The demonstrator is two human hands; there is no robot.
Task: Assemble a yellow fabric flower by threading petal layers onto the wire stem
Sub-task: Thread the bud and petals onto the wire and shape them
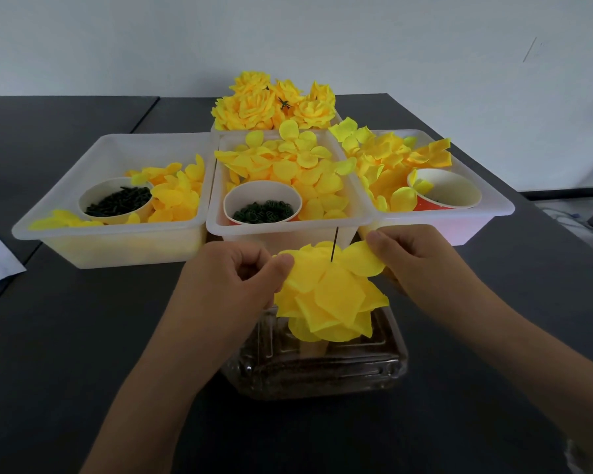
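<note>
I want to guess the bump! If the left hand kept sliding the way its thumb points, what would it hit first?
Probably the wire stem. The left hand pinches the top petal layer and points right, toward the stem poking through it. Depth is hard to judge.

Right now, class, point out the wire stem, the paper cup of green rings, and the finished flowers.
wire stem (pixel 335 243), head view, bare tip above the petals.
paper cup of green rings (pixel 261 195), head view, inner wall.
finished flowers (pixel 254 109), head view, bloom at front left.

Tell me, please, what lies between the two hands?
In the head view, the petal layer spans from left hand to right hand, with the wire stem poking up through its middle.
</note>
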